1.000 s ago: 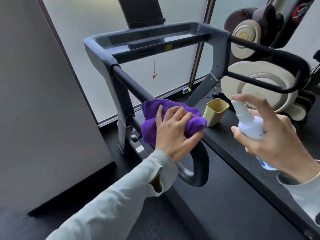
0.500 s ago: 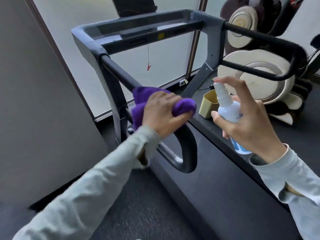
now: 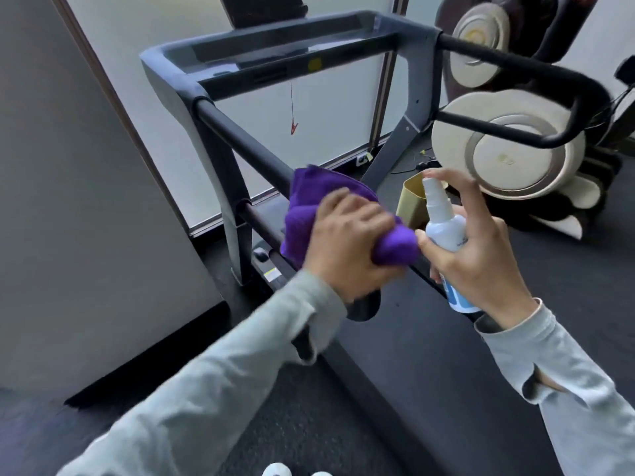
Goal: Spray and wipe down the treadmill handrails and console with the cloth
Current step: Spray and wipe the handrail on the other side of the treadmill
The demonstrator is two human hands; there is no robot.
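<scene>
My left hand [image 3: 347,242] grips a purple cloth [image 3: 309,207] wrapped over the near end of the treadmill's left handrail [image 3: 240,142]. The rail's curved end is mostly hidden under the hand and cloth. My right hand [image 3: 481,249] holds a white spray bottle [image 3: 443,221] upright, index finger over the nozzle, close beside the cloth. The grey console [image 3: 275,53] spans the top of the frame. The right handrail [image 3: 536,73] loops at upper right.
A grey wall panel [image 3: 86,201] stands close on the left. A tan cup [image 3: 412,197] sits on the treadmill deck [image 3: 429,355] behind the bottle. A beige massage chair [image 3: 508,146] stands beyond the right rail. A red safety clip [image 3: 293,127] hangs from the console.
My left hand has kept the cloth on the left rail's end. My right hand has brought the bottle leftward, closer to the cloth. The view has shifted.
</scene>
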